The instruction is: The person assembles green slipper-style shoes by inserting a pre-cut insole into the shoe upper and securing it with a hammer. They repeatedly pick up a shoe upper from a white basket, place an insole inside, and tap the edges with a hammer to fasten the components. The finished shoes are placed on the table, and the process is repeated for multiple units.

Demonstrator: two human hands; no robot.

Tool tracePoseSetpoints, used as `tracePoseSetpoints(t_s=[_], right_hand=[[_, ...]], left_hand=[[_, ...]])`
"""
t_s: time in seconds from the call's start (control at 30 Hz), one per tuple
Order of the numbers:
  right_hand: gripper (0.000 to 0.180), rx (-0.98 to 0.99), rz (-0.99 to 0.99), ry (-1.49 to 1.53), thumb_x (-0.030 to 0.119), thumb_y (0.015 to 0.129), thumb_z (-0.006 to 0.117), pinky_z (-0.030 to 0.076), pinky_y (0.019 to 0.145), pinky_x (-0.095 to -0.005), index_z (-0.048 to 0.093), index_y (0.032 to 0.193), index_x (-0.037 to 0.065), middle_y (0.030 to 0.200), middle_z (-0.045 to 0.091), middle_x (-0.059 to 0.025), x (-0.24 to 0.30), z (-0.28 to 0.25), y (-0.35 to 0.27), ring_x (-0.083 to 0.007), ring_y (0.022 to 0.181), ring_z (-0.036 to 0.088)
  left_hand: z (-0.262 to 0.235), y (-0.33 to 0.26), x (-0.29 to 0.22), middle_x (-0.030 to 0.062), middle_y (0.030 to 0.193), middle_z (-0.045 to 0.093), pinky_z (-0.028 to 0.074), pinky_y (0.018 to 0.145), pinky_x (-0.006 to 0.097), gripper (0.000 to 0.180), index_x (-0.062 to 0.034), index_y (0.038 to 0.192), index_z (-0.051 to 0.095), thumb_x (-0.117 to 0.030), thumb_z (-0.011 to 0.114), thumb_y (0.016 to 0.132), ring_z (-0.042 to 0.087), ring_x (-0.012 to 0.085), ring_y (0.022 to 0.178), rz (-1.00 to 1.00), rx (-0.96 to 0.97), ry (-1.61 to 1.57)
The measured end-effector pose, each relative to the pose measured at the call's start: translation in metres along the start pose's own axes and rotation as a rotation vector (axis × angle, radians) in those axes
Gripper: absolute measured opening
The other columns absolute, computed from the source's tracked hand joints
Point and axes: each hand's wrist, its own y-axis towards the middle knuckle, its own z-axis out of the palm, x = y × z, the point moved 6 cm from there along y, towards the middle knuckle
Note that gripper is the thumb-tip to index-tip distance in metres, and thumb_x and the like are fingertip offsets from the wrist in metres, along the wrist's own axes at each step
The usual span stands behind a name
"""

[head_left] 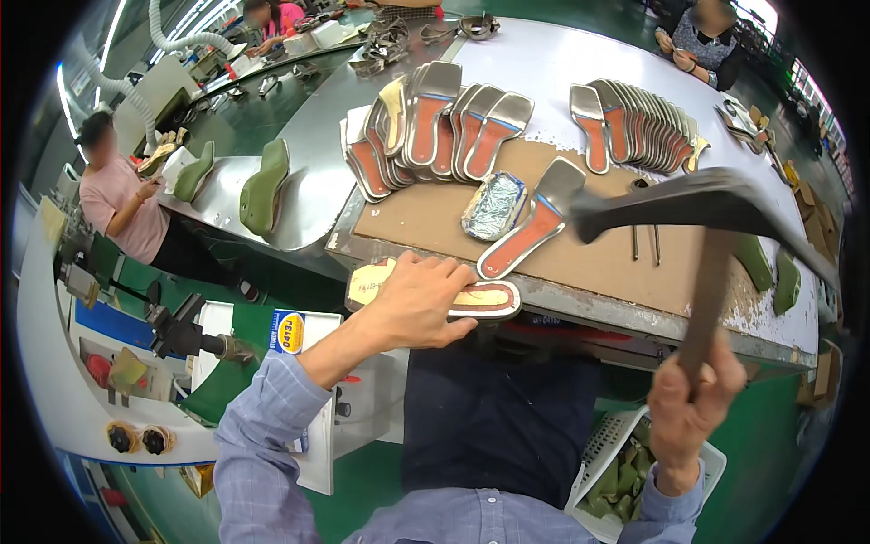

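Left hand (421, 299) clasps 1 yellow-topped shoe sole (485, 297) at the near edge of the table (580, 272), fingers bent over its far side, thumb near its closer side. Right hand (693, 399) is wrapped around the handle of 1 dark-headed hammer (711, 276), raised over the table's right part. Beyond the left hand lie 1 single red-brown insole (536, 225) and, just beside it, 1 shiny wrapped bundle (495, 207). Farther back are 2 groups of overlapping insoles (494, 136), too crowded to count exactly. 2 green shoe pieces (265, 189) stand at the left; 2 other green pieces (787, 283) are at the right. Below, 1 white basket (605, 449) holds uncountable green pieces
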Motion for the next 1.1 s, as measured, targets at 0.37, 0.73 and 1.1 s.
tracePoseSetpoints(t_s=[0.37,0.73,1.1], right_hand=[[0.041,-0.038,0.003,-0.363,0.012,0.092,0.07,0.053,0.065,-0.0342,0.059,0.13,0.003,0.077,0.062,-0.0099,-0.008,0.018,0.013,-0.0255,0.07,0.064],[0.04,0.18,0.106,-0.291,0.006,0.086,0.073,0.052,0.058,-0.0398,0.067,0.124,0.015,0.079,0.065,-0.0163,-0.026,0.06,0.009,-0.0329,0.064,0.065],[0.042,0.133,0.451,-1.063,0.002,0.095,0.053,0.049,0.089,-0.045,0.054,0.136,0.009,0.119,0.064,-0.0191,-0.224,-0.107,-0.059,-0.0394,0.106,0.062]], left_hand=[[-0.001,-0.004,0.002,0.0096,0.099,0.062,0.042,0.083,0.042,0.048,-0.0071,0.11,0.059,-0.041,0.075,0.079,0.063,0.0279,0.097,0.015,-0.031,0.025],[0.003,0.0,0.0,0.0119,0.102,0.066,0.042,0.086,0.042,0.053,-0.0068,0.114,0.06,-0.043,0.076,0.078,0.063,0.0288,0.1,-0.027,0.031,-0.029],[-0.116,-0.008,0.086,0.0134,0.113,0.067,0.053,0.091,0.035,0.062,-0.0016,0.13,0.052,-0.026,0.08,0.08,0.066,0.0221,0.104,-0.245,-0.503,-0.951]])
